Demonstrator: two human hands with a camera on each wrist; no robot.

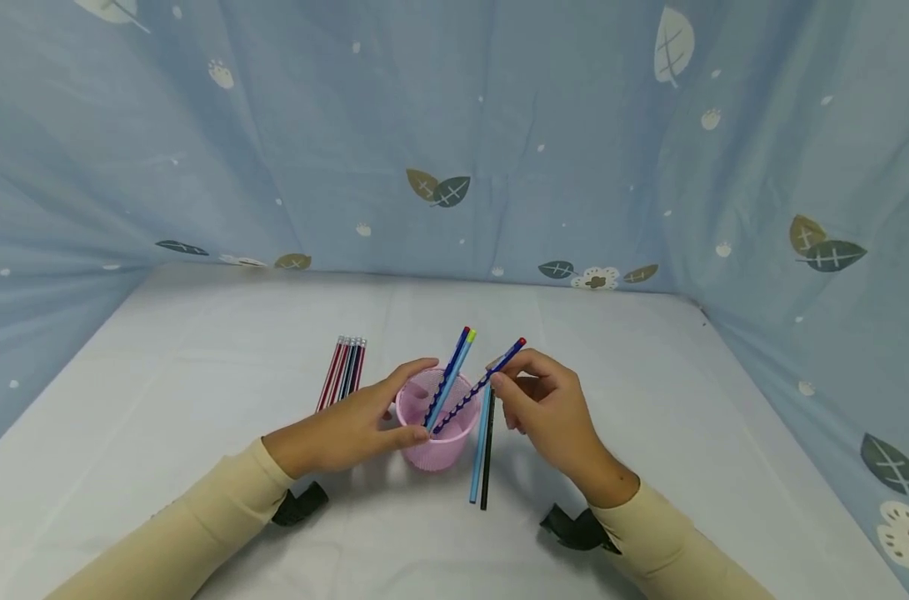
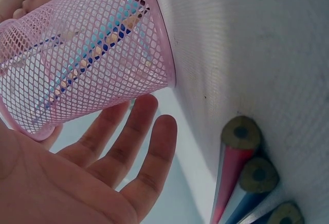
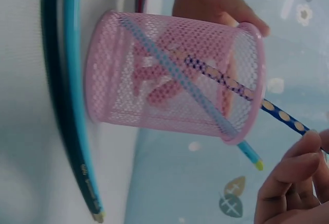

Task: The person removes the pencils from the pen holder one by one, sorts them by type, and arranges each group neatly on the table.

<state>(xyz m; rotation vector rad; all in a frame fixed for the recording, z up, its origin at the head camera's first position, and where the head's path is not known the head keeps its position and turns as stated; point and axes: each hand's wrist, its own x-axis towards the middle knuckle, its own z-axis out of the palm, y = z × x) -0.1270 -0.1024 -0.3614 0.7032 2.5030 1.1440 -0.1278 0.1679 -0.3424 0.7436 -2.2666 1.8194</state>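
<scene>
A pink mesh cup [image 1: 433,454] stands upright on the table. The left hand [image 1: 352,427] is around its left side, thumb and fingers spread against the rim; in the left wrist view the left hand [image 2: 110,167] has fairly straight fingers along the mesh [image 2: 77,59]. Between thumb and fingertips, the right hand [image 1: 555,408] pinches a dark blue dotted pencil [image 1: 511,353] whose lower end is inside the cup. Another dark blue pencil [image 1: 455,354] and a light blue pencil [image 1: 465,347] lean in the cup. In the right wrist view the right hand [image 3: 295,185] holds the dotted pencil [image 3: 288,118].
Several red and dark striped pencils [image 1: 342,371] lie left of the cup, partly behind the left hand. To the cup's right lie a light blue pencil [image 1: 478,467] and a black pencil [image 1: 486,475]. A blue leaf-patterned curtain [image 1: 499,125] hangs behind the white table [image 1: 611,333].
</scene>
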